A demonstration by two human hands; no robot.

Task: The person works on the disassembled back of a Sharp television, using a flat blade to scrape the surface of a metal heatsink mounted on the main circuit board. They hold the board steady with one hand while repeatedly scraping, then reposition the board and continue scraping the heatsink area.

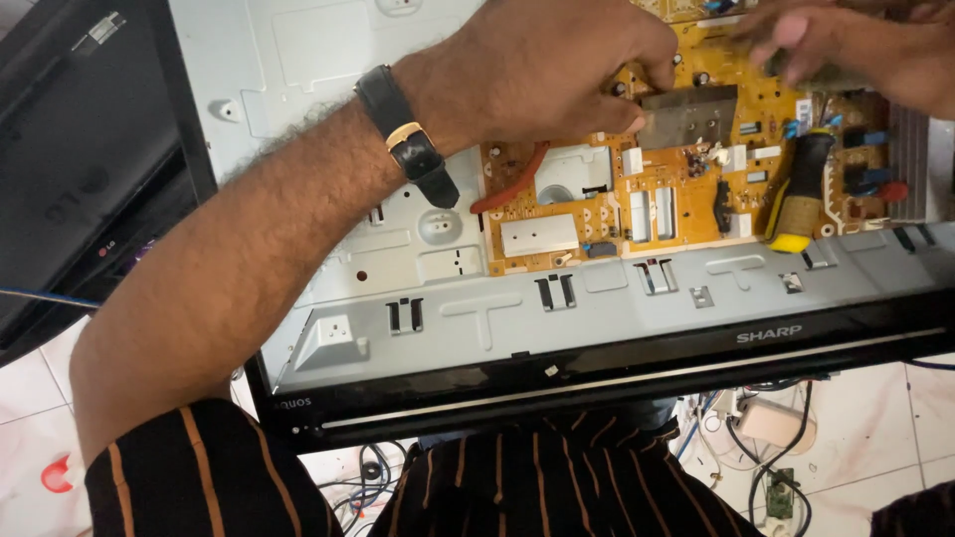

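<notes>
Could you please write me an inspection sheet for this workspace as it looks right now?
Surface: opened flat-panel TV, grey metal back exposed.
Job's things: orange circuit board with metal heat sink.
Clutter: yellow-and-black screwdriver lying on the board.
Grips: left hand pinches at the heat sink; right hand blurred, over the board's top edge.
Cables: red wire on the board; loose cables on the floor.
Surroundings: white tiled floor; second dark screen.

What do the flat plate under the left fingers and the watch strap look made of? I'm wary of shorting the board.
The flat plate on the orange circuit board looks like bare metal: dull grey-brown, faintly reflective, with small holes. The watch strap on the left hand seems black leather, matte and creased; its buckle looks gold-toned metal.
</notes>
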